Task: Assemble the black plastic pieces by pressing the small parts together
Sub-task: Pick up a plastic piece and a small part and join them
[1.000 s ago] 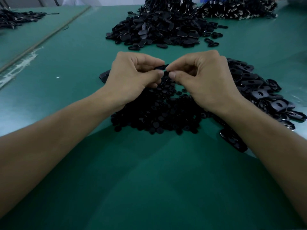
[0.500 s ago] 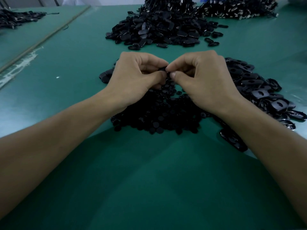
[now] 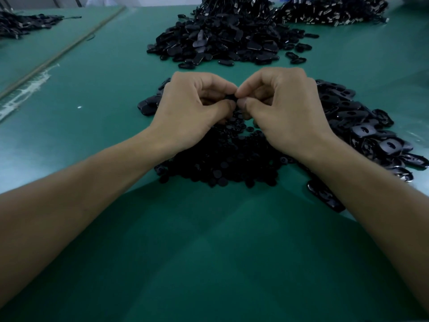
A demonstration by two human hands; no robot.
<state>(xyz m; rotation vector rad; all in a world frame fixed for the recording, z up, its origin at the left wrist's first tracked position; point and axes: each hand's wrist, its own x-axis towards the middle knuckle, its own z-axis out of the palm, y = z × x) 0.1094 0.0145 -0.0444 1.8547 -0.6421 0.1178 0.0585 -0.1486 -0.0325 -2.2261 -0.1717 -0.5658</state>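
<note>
Dim, bluish light overall. The near worktop (image 3: 209,263) lies under a broad soft shadow; farther off it is brighter. Small glints dot the far black pieces (image 3: 325,12). Edges bend, wide-angle.

Near mat (image 3: 209,252) open; piles (image 3: 222,40) crowd far side.

A green table (image 3: 209,263) carries a disc pile (image 3: 222,166). Slotted plates (image 3: 366,131) lie heaped just right of the disc pile, and a few more (image 3: 148,105) lie just left of it. Beyond it sits a big heap (image 3: 222,40), with another heap (image 3: 332,10) beyond-right and a third (image 3: 23,22) far beyond-left. White scuffs (image 3: 25,91) mark the table well left of it.
</note>
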